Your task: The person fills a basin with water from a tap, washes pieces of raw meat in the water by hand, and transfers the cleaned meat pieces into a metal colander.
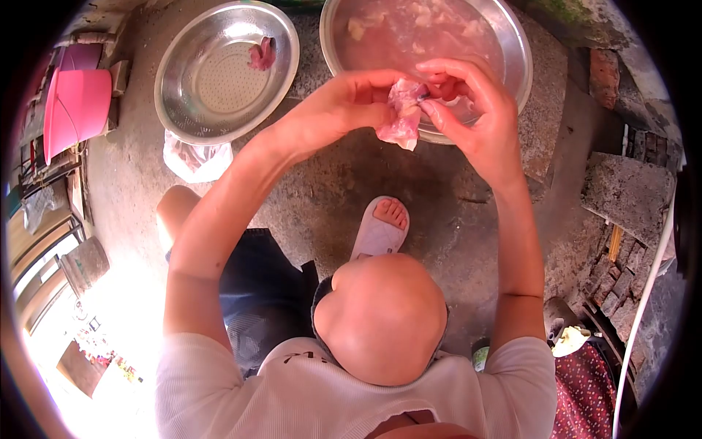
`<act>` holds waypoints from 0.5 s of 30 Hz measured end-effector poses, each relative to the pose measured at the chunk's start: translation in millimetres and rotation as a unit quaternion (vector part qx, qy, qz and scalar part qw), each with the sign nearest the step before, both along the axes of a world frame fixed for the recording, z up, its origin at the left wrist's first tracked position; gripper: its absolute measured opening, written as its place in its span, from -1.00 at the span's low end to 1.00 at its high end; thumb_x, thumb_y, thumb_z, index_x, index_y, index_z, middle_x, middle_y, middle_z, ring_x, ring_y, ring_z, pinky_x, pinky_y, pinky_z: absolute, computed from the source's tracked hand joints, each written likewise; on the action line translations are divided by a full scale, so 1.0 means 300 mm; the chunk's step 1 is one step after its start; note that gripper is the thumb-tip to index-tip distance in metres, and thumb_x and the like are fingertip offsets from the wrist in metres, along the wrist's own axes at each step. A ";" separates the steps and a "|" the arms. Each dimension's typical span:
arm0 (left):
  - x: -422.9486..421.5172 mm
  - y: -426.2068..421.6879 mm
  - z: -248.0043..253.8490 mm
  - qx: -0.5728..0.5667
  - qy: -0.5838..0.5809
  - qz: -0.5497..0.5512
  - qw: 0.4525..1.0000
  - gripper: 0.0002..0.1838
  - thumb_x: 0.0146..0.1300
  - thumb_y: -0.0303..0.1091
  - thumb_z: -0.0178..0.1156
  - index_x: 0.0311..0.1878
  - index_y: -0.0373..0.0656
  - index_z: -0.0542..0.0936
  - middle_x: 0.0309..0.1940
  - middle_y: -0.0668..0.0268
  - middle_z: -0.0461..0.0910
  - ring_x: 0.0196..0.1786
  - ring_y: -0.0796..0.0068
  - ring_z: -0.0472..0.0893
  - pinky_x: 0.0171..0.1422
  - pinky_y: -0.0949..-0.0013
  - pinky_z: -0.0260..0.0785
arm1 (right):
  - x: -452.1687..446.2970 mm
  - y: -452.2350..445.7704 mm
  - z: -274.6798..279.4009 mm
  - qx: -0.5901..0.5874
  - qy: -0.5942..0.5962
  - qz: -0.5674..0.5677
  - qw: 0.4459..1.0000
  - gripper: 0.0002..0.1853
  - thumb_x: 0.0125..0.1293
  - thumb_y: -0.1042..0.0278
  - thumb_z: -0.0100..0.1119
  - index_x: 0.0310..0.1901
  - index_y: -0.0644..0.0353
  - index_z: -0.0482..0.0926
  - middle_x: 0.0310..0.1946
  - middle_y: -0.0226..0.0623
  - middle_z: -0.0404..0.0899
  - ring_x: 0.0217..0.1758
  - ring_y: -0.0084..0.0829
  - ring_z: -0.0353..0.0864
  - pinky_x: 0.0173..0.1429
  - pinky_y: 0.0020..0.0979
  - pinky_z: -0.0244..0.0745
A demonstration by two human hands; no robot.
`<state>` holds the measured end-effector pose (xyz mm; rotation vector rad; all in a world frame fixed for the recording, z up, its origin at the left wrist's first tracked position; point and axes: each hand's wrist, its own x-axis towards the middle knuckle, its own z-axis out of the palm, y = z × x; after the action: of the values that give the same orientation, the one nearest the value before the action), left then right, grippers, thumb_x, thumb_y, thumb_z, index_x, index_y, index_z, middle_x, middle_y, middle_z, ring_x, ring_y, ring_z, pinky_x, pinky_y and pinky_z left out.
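Observation:
A piece of raw meat point(401, 121), pink with pale fatty parts, is held up between my two hands at the near rim of the water basin. My left hand point(355, 102) grips it from the left, thumb below and fingers above. From the right, my right hand point(475, 110) pinches its edge between thumb and fingertips, where a small dark spot shows; I cannot make out what that is. Behind the hands, the large metal basin point(523, 62) holds cloudy reddish water with several pale meat pieces. To the left, a perforated metal colander point(219, 91) contains one dark red piece point(262, 54).
A white plastic bag point(194, 157) lies under the colander's near side. Farther left stands a pink bucket point(80, 106). Stone blocks point(629, 194) and a white hose point(647, 285) are along the right. My sandalled foot point(384, 227) rests on the concrete floor below the hands.

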<state>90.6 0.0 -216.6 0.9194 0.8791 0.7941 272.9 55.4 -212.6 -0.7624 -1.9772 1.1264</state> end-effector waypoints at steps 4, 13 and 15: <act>0.005 -0.016 0.015 -0.020 -0.002 0.010 1.000 -0.67 0.12 -0.45 0.03 0.00 -0.27 0.42 -0.31 0.35 0.52 -0.24 0.61 0.48 -0.09 0.54 0.29 | -0.014 -0.007 0.032 0.080 -0.028 0.007 0.996 -0.75 -0.11 0.69 0.19 -0.32 0.22 0.55 -0.42 -0.39 0.49 -0.39 -0.52 0.53 -0.28 -0.55 0.49; -0.162 -0.141 0.150 0.064 0.130 0.107 0.984 -0.79 0.31 -0.32 -0.06 -0.28 -0.25 0.48 -0.45 0.44 0.48 -0.37 0.73 0.40 -0.25 0.62 0.26 | -0.245 -0.051 0.107 0.189 -0.014 0.056 0.980 -0.81 -0.15 0.69 0.18 -0.44 0.23 0.50 -0.54 -0.36 0.45 -0.48 -0.43 0.50 -0.43 -0.50 0.44; -0.219 -0.189 0.168 0.080 0.158 0.145 0.973 -0.79 0.30 -0.32 -0.05 -0.27 -0.27 0.48 -0.44 0.44 0.48 -0.36 0.72 0.42 -0.23 0.60 0.28 | -0.321 -0.066 0.126 0.274 -0.024 0.071 0.959 -0.81 -0.20 0.69 0.17 -0.48 0.21 0.47 -0.57 -0.36 0.43 -0.51 -0.40 0.47 -0.47 -0.45 0.40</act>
<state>25.0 -56.6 -166.3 1.0925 1.2618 0.9975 176.5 35.5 -174.8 -0.3580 -2.2630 0.5817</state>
